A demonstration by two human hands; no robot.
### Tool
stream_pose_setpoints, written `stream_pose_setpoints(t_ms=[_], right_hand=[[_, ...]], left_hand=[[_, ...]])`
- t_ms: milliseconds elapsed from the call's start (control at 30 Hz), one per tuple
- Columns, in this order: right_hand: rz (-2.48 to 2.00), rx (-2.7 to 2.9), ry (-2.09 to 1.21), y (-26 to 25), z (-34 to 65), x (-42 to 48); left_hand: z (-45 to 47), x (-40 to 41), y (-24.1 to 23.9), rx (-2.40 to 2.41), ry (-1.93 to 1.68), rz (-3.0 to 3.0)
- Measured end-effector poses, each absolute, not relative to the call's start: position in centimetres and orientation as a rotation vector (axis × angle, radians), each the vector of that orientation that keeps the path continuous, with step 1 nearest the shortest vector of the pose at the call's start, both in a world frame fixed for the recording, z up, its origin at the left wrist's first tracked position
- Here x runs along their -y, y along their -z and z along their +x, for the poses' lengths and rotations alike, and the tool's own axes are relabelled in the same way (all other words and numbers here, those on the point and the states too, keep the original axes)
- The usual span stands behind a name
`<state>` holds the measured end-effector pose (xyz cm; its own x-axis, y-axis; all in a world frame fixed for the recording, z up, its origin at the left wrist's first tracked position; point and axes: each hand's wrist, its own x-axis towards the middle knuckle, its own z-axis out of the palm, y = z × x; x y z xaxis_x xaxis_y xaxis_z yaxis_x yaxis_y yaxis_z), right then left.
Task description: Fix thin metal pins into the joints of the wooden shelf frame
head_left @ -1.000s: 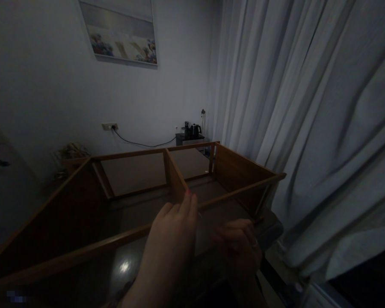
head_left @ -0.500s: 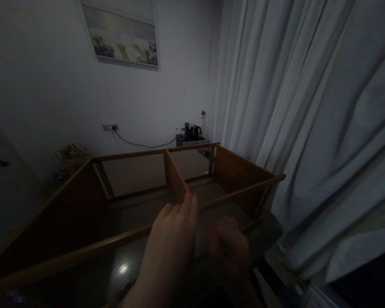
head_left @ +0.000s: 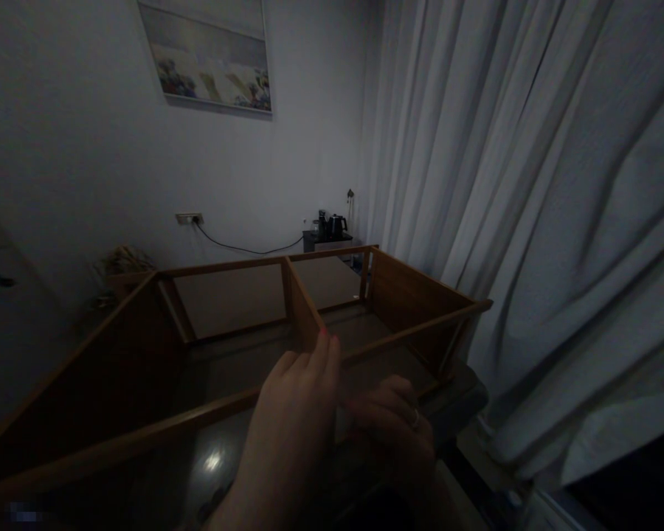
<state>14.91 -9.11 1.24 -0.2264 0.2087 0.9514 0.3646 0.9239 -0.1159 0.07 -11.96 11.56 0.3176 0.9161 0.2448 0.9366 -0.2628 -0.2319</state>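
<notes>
A brown wooden frame (head_left: 415, 333) with a divider (head_left: 305, 296) across its middle lies in front of me. My left hand (head_left: 299, 402) is closed over the near rail where the divider meets it, its fingertips resting along the divider's top edge. Just right of it and lower, my right hand (head_left: 392, 424) has its fingers curled in, with a ring on one finger. Its fingertips point towards the near side of the rail, below my left hand. In the dim light I cannot see what, if anything, sits between them.
The frame lies on a dark, glossy tabletop (head_left: 213, 450). Long pale curtains (head_left: 520, 221) hang close on the right. A black kettle (head_left: 336, 226) stands on a small cabinet at the back, with a cord (head_left: 249, 252) running to a wall socket (head_left: 189, 219). A picture (head_left: 213, 59) hangs above.
My right hand has turned and its fingers have shifted left, closer to the left hand. My left hand and the wooden frame have stayed in place.
</notes>
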Motion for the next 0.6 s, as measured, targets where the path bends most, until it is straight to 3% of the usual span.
stream_pose_setpoints(t_ms=[367, 600], right_hand=[[-0.535, 1.585, 0.166, -3.7, 13.4, 9.4], [-0.69, 1.449, -0.27, -2.5, 12.7, 10.2]], left_hand=[[0.0, 12.4, -11.2, 1.726, 0.055, -2.271], [0.2, 12.3, -11.6, 1.74, 0.023, -2.286]])
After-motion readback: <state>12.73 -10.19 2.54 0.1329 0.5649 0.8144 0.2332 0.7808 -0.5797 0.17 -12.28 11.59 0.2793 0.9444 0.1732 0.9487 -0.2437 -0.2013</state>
